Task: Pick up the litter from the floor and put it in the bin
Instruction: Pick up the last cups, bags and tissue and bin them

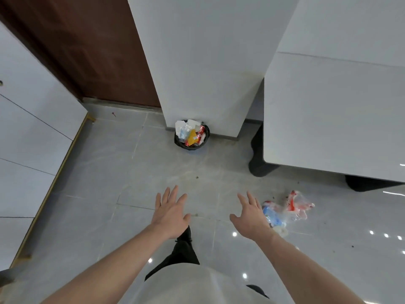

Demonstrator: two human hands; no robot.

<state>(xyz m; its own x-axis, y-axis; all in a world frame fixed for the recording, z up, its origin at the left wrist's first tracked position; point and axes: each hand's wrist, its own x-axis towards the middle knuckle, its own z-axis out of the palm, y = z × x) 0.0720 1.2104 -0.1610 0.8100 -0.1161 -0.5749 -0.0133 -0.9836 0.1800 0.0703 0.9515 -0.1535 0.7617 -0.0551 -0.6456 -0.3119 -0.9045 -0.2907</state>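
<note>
Glossy grey tiled floor (114,172), with ceiling lights reflected as bright spots on its right-hand portion. Litter remaining on the floor consists of 2 crumpled plastic items lying just beside each other at the right of the view: a clear wrapper with blue print (272,216) and a clear wrapper with red print (298,204), the red one farther to the right and slightly farther from the person. A small pale scrap (281,229) lies at the near edge of the blue wrapper; whether it is separate cannot be determined. The right hand (249,218) is held out above the floor, fingers spread and straight, gripping nothing; in this view its outer edge overlaps the blue wrapper, and contact cannot be confirmed. The left hand (172,212) is likewise extended, fingers spread and straight, holding nothing, well apart from the litter. The bin (192,137), small, round and lined with a black bag, stands against the base of a white pillar (203,62), well apart from both wrappers. It is filled to the rim with mixed wrappers in white, blue, yellow and red. A white table (333,119) on dark legs occupies the right side, the red wrapper lying near its front edge. A brown wooden door (92,47) is behind the pillar at left, with white cabinet fronts (28,132) along the far left. Small dark specks are scattered over the tiles.
</note>
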